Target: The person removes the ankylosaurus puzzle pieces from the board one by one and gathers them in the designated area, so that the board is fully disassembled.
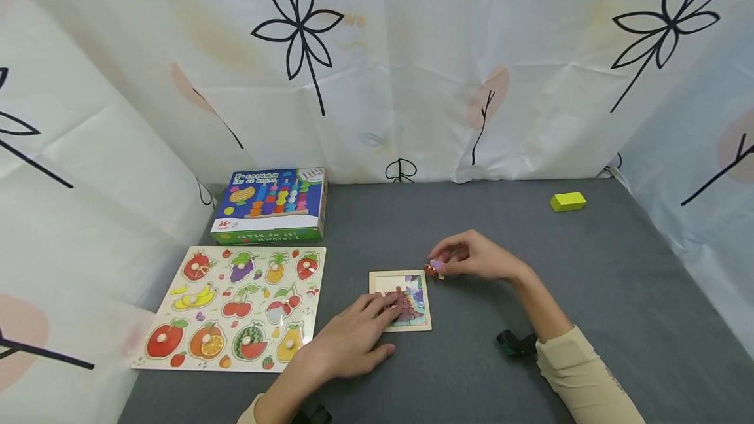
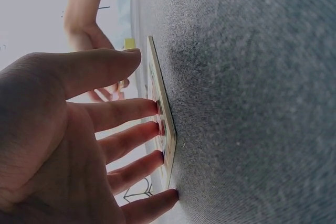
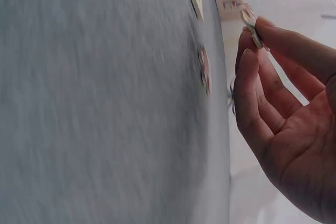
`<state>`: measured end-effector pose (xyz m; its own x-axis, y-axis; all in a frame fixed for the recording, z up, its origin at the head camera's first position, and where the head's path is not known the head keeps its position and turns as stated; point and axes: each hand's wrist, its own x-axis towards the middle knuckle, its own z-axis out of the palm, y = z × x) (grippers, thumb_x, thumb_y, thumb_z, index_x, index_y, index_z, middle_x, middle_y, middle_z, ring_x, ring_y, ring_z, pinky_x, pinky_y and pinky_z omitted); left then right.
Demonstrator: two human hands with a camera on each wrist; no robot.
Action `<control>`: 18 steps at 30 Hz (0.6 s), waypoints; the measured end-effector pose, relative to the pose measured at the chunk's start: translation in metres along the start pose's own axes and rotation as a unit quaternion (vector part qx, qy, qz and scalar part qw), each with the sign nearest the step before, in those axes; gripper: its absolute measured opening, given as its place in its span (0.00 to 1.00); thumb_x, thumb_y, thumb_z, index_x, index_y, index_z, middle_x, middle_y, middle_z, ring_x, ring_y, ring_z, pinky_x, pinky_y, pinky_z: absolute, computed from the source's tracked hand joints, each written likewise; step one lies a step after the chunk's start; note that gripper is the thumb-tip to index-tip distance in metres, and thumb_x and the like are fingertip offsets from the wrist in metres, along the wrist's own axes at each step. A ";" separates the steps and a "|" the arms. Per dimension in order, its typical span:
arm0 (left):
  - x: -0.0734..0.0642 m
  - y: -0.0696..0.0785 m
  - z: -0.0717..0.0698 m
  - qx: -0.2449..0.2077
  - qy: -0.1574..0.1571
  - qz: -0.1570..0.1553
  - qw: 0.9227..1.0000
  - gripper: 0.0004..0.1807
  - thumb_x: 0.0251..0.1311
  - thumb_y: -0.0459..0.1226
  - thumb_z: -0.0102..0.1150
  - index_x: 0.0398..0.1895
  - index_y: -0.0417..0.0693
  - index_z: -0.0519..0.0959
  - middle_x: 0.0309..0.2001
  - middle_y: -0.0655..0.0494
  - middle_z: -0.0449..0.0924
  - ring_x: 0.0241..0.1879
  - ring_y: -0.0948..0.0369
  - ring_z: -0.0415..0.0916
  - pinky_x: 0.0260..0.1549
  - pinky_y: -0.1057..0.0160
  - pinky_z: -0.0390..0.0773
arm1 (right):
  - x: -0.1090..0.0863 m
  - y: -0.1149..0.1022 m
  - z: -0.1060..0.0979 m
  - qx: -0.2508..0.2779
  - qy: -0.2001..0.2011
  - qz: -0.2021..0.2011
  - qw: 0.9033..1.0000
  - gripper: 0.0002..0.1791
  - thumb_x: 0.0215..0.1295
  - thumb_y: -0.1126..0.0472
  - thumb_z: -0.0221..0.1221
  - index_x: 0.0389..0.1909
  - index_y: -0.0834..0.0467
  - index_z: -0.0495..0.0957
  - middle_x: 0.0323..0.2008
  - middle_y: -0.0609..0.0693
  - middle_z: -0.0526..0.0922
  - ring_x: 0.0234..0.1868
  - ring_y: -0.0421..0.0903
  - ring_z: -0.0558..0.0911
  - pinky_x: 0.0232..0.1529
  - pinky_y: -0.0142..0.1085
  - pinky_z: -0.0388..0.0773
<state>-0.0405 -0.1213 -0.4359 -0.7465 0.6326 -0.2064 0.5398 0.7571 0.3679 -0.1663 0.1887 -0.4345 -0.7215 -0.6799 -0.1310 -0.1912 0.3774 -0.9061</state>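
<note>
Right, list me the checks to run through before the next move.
1. Puzzle piece gripped: ok, the right hand pinches it.
2. Tray steadied: ok, fingers of the left hand rest on the puzzle tray.
3. Room in the tray: ok, its upper left area is bare.
4. No other loose pieces: not ok, a second piece lies on the table.
5. Held piece matches a gap: cannot tell.
6. Fruit board apart from the tray: ok.
</note>
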 end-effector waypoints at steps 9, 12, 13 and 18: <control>0.000 0.000 0.000 -0.004 -0.004 0.000 1.000 0.35 0.76 0.51 0.63 0.83 0.55 0.69 0.85 0.59 0.63 0.81 0.53 0.63 0.77 0.45 0.74 | -0.019 0.012 -0.030 -0.038 0.049 0.038 0.997 0.13 0.69 0.68 0.70 0.52 0.68 0.87 0.44 0.64 0.92 0.39 0.41 0.90 0.40 0.32 0.85; 0.000 0.000 0.000 -0.005 -0.004 0.000 1.000 0.35 0.76 0.51 0.63 0.83 0.55 0.69 0.84 0.59 0.63 0.80 0.53 0.63 0.77 0.46 0.74 | -0.023 0.017 -0.036 -0.049 0.050 0.047 0.996 0.12 0.69 0.69 0.70 0.50 0.69 0.87 0.42 0.64 0.91 0.38 0.40 0.89 0.40 0.32 0.86; 0.000 0.000 0.000 -0.005 -0.003 0.000 1.000 0.35 0.76 0.51 0.63 0.83 0.55 0.69 0.84 0.59 0.63 0.81 0.53 0.63 0.77 0.46 0.74 | -0.024 0.019 -0.037 -0.054 0.050 0.050 0.996 0.12 0.69 0.69 0.70 0.50 0.69 0.87 0.42 0.63 0.91 0.37 0.40 0.89 0.40 0.32 0.86; -0.001 0.000 0.000 -0.004 0.001 0.001 1.000 0.35 0.76 0.50 0.63 0.82 0.54 0.69 0.84 0.58 0.63 0.81 0.52 0.63 0.76 0.45 0.75 | -0.025 0.025 -0.040 -0.072 0.053 0.051 0.995 0.12 0.70 0.68 0.70 0.50 0.70 0.88 0.40 0.62 0.91 0.36 0.40 0.87 0.38 0.31 0.84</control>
<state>-0.0400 -0.1215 -0.4359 -0.7456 0.6342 -0.2045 0.5385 0.7543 0.3756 -0.1793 0.2405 -0.4378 -0.8070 -0.5656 -0.1698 -0.2011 0.5334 -0.8216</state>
